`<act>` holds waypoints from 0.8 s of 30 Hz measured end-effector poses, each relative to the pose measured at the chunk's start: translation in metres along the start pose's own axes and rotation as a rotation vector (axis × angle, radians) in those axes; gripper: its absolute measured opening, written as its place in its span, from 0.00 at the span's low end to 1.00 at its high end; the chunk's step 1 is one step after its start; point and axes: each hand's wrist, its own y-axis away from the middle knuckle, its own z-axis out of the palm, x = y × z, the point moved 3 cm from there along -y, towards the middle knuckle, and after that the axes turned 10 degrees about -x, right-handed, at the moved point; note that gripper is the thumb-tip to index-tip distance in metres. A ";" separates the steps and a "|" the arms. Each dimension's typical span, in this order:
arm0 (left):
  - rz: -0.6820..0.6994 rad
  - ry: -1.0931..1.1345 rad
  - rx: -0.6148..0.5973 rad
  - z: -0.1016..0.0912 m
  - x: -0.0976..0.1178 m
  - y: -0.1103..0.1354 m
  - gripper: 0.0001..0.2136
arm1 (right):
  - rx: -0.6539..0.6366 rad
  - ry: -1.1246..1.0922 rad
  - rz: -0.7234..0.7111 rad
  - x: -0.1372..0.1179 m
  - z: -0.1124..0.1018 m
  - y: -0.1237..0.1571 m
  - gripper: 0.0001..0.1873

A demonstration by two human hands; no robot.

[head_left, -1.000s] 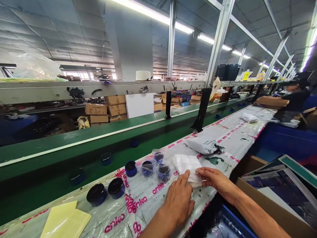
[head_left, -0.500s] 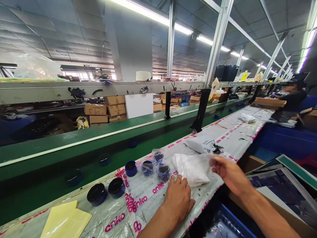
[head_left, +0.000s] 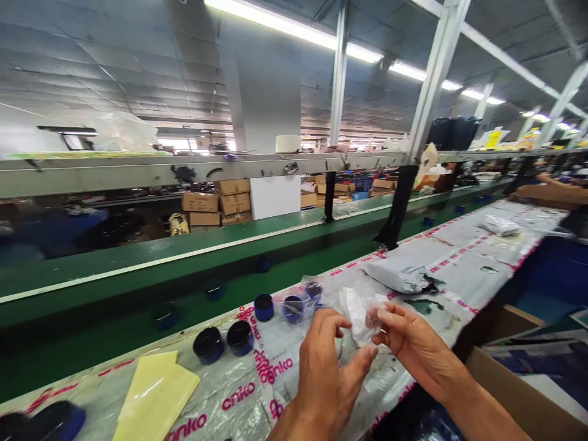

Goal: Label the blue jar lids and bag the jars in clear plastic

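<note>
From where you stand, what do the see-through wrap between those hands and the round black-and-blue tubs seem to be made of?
The wrap looks like thin, clear plastic film: glossy, creased and letting light through. The tubs look like moulded plastic, with smooth, faintly shiny black lids and blue bases, though glass can't be ruled out from here.

Counted on the table [head_left: 468,275]: at least four loose blue jars [head_left: 239,337], two jars in clear bags [head_left: 293,309], two yellow sheets [head_left: 156,395], one grey mailer [head_left: 397,275], with one left hand [head_left: 326,373] and one right hand [head_left: 413,349] shown.
</note>
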 end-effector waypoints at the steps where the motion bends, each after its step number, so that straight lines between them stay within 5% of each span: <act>1: -0.071 0.115 0.002 -0.009 0.002 0.000 0.15 | -0.065 0.018 0.036 0.007 0.014 -0.002 0.13; 5: -0.284 0.459 0.011 -0.043 -0.008 0.009 0.15 | -0.264 0.094 0.161 0.035 0.064 -0.010 0.15; 9: -0.323 0.412 0.089 -0.082 -0.031 0.035 0.09 | -0.376 0.270 0.157 0.054 0.099 -0.019 0.17; 13: -0.348 -0.040 0.206 -0.118 -0.048 0.061 0.03 | -0.315 0.675 -0.121 0.065 0.125 -0.029 0.15; 17: -0.362 -0.949 0.111 -0.148 -0.055 0.060 0.14 | -0.275 1.272 -0.703 0.073 0.157 -0.041 0.11; 19: -0.405 -1.163 0.082 -0.162 -0.062 0.053 0.11 | -0.252 1.534 -0.951 0.078 0.171 -0.053 0.14; 24: -0.463 -1.265 0.039 -0.189 -0.092 0.035 0.08 | -0.215 1.788 -1.003 0.089 0.190 -0.098 0.12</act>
